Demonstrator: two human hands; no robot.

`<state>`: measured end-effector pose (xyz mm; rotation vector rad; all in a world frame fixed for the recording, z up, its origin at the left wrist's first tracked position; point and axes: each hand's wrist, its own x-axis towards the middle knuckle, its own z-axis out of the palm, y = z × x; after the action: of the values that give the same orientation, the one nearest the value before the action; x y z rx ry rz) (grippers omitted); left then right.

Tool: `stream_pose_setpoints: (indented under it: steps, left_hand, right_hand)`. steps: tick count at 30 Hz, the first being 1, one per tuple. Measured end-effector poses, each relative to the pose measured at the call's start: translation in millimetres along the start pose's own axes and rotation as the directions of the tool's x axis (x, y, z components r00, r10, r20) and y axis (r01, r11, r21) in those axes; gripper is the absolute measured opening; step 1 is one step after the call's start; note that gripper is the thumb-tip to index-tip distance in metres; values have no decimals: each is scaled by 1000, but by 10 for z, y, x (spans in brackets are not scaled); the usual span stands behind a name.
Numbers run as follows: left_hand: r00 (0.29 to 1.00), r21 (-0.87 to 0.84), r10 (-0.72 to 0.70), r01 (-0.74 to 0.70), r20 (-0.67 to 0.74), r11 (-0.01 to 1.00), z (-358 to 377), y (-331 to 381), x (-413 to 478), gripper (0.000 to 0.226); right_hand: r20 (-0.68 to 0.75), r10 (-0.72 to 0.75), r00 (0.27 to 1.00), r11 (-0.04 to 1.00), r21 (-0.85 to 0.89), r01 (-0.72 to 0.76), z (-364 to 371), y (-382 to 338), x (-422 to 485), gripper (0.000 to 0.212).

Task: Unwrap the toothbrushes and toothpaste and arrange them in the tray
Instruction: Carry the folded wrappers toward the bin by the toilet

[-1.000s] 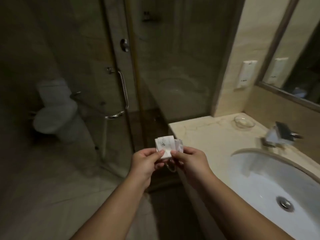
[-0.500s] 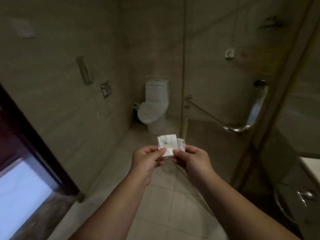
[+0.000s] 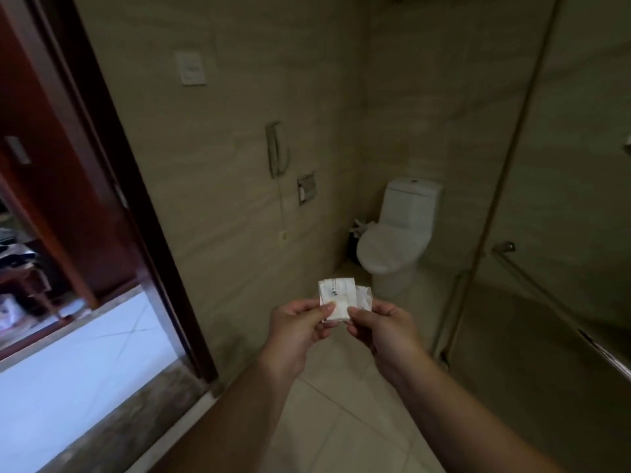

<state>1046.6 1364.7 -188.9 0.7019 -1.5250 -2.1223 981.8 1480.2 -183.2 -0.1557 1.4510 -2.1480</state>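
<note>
I hold a small folded white wrapper (image 3: 336,294) with crumpled clear plastic at its right side, out in front of me at chest height. My left hand (image 3: 297,327) pinches its left lower edge with thumb and fingers. My right hand (image 3: 382,327) pinches its right lower edge. No toothbrush, toothpaste or tray is in view.
A white toilet (image 3: 397,233) stands at the far wall with a small dark bin (image 3: 353,244) beside it. A glass shower partition (image 3: 532,186) with a metal bar is on the right. A dark wooden door frame (image 3: 136,213) opens on the left. A wall phone (image 3: 276,148) hangs on the tiled wall.
My view has swung left, away from the sink counter, past the shower glass to the toilet and the doorway. Both hands keep the same hold on the wrapper.
</note>
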Motion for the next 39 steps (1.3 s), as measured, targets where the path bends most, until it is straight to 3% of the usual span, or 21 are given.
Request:
stream_pose_setpoints:
  steps: [10, 22, 39]
  left_hand:
    - [998, -30, 42, -43, -36, 999, 730, 101, 1496, 25]
    - [999, 44, 21, -23, 49, 999, 975, 84, 3022, 11]
    - [993, 94, -26, 15, 112, 995, 770, 808, 6342, 15]
  right_hand:
    - [87, -2, 996, 997, -73, 8, -254, -674, 1604, 16]
    - [14, 28, 1000, 998, -55, -27, -286, -825, 3077, 15]
    - [-124, 7, 992, 999, -44, -12, 804, -987, 6217, 17]
